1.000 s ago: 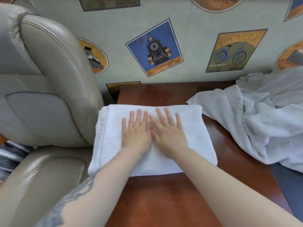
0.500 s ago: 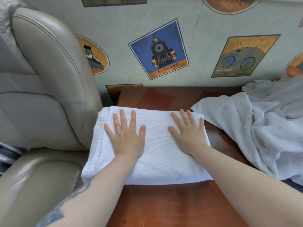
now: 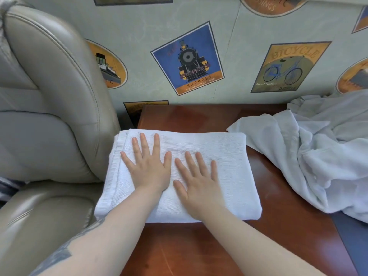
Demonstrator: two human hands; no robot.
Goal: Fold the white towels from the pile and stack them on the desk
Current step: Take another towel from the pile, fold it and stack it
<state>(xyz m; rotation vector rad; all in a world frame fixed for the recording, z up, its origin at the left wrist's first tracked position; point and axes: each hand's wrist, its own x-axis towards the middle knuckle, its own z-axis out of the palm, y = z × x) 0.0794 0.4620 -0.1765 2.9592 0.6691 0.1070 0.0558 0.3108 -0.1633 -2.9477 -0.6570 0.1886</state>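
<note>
A folded white towel lies flat on the left half of the reddish wooden desk, its left edge hanging slightly over toward the chair. Both my hands lie flat on top of it with fingers spread and straight. My left hand presses the left middle of the towel. My right hand presses just beside it, a little nearer to me. A loose pile of white towels is heaped on the desk's right side, apart from the folded one.
A grey leather chair stands tight against the desk's left edge. The wall with poster-print paper closes off the back. A dark blue surface shows at the right past the desk's edge. Bare wood lies in front of the towel.
My hands were together at the towel's centre, spread apart toward its left and right sides, and have now come back together, the right hand sliding inward and nearer to me.
</note>
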